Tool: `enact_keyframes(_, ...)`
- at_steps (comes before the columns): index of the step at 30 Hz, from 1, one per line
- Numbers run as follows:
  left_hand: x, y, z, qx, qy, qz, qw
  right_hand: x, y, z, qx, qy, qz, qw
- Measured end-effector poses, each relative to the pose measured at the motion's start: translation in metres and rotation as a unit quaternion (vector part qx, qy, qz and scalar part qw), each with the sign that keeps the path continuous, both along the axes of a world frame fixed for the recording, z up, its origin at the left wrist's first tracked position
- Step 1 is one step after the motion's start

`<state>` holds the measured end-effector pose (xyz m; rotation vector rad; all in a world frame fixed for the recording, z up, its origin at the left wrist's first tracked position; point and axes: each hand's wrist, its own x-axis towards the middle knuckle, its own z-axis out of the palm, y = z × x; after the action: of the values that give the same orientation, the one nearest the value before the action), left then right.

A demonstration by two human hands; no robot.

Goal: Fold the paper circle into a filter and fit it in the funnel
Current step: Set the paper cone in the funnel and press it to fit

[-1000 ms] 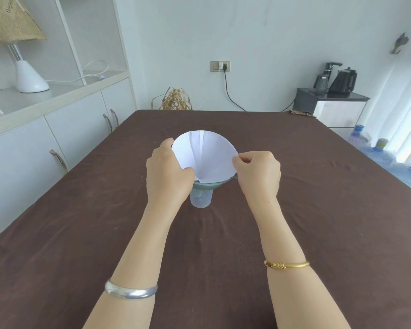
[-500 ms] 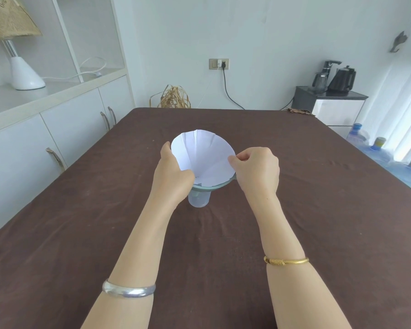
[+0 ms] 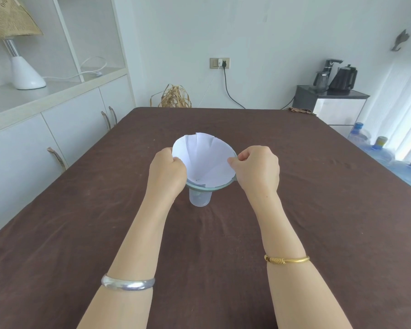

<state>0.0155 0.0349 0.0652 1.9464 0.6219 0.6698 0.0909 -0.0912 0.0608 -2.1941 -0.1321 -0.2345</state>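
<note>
The paper cone [image 3: 205, 160] is lower now, sunk into the glass funnel [image 3: 214, 187] instead of standing high above its rim. Left hand [image 3: 167, 172] and right hand [image 3: 256, 169] have dropped with it, pinching its edges.

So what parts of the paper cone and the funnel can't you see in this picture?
All from the head view:
- The funnel: only its near rim shows; the paper filter covers its inside, so how snugly the paper sits is unclear.
- The funnel's spout: lost inside the cloudy cup.
- The filter's left edge: behind the left hand.
- The right hand: its fingertips curl under, so the grip on the rim is partly hidden.
</note>
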Motion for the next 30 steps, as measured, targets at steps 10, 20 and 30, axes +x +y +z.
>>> enact_keyframes(10,0.002,-0.001,-0.003,0.039,0.005,0.003,0.999,0.001,-0.001,-0.002,-0.019,-0.017,-0.016,1.000)
enact_keyframes(20,0.006,-0.001,-0.006,0.052,0.005,-0.002,0.999,0.000,-0.002,-0.002,-0.039,-0.042,0.003,0.998)
enact_keyframes(30,0.005,0.000,-0.008,0.117,0.049,0.057,0.990,-0.007,-0.006,-0.005,-0.012,-0.066,0.027,0.997)
